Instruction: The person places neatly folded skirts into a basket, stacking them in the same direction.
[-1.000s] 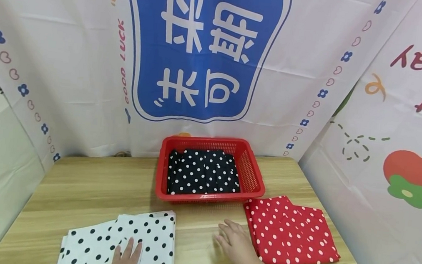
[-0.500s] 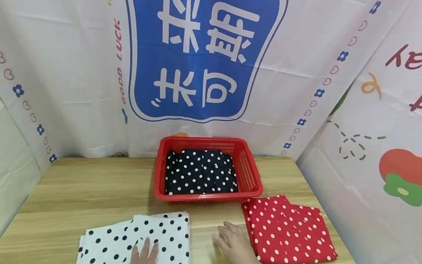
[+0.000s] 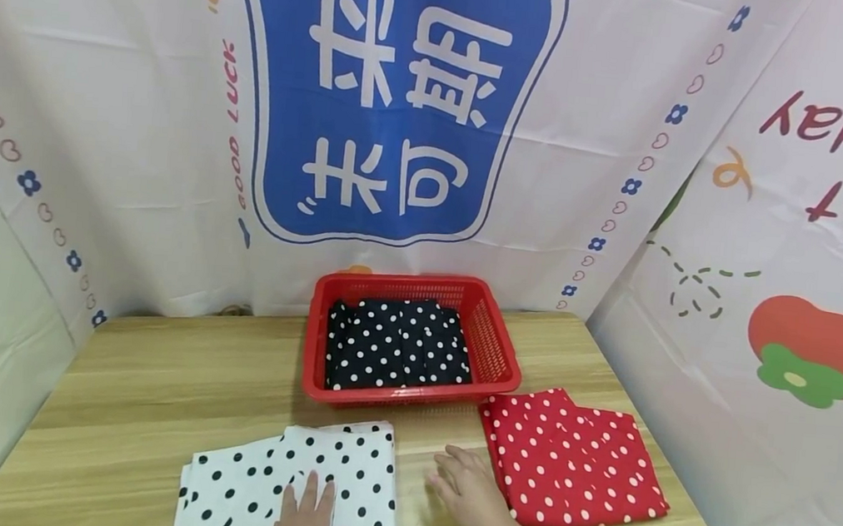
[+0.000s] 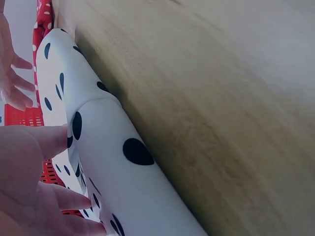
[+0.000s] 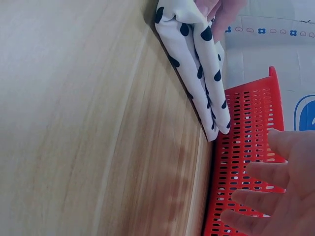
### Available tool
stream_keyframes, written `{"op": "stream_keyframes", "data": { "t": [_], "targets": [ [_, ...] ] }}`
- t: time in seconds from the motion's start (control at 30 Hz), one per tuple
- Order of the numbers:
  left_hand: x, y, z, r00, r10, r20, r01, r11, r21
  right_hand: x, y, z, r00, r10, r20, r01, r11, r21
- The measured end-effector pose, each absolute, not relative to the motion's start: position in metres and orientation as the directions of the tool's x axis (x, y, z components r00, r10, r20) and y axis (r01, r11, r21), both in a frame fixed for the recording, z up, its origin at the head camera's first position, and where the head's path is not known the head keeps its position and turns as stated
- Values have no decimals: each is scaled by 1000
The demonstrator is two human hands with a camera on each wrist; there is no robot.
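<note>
A folded white cloth with black dots (image 3: 243,490) lies at the table's front, left of centre. My left hand (image 3: 304,524) rests on it with straight, spread fingers. In the left wrist view, that hand's fingers (image 4: 74,196) touch the cloth's upper side, above a thick rolled fold. My right hand (image 3: 474,501) hovers between the white cloth and a folded red cloth with white dots (image 3: 576,469). Its fingers are relaxed and spread, holding nothing, as the right wrist view also shows with the hand (image 5: 275,182) in front of the basket.
A red plastic basket (image 3: 410,396) stands at the back middle of the wooden table (image 3: 177,392), near the hanging printed sheet (image 3: 175,150). Inside it lies a folded black cloth with white dots (image 3: 400,340). The red cloth's far corner reaches the basket's front right corner.
My left hand has slid the white cloth to the right across the table, towards the right hand. The right hand has stayed nearly still. The whole view has shifted slightly.
</note>
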State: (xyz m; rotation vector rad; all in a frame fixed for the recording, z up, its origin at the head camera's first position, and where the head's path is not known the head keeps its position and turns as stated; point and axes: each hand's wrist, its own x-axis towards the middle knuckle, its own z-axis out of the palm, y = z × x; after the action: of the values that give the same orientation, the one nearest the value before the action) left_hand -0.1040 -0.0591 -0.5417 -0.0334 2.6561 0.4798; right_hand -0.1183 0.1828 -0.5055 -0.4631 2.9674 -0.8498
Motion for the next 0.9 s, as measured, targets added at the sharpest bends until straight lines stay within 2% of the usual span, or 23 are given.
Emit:
{"op": "stream_keyframes", "data": {
  "t": [0.17,0.33,0.77,0.9],
  "targets": [
    [-105,-49,-542,-911,46,-409,-100,939,329,-118,181,-506,-956,-290,36,-258,778,-572],
    [-105,-37,-537,-938,65,-340,-65,932,356,-117,179,-507,-954,-298,-1,-226,727,-648],
    [-108,-23,-532,-949,97,-300,-36,911,410,-119,178,-507,-962,-263,-67,-160,749,-643],
    [-111,-20,-532,-938,124,-324,-27,904,427,-122,178,-513,-966,-228,-126,-83,727,-682]
  ]
}}
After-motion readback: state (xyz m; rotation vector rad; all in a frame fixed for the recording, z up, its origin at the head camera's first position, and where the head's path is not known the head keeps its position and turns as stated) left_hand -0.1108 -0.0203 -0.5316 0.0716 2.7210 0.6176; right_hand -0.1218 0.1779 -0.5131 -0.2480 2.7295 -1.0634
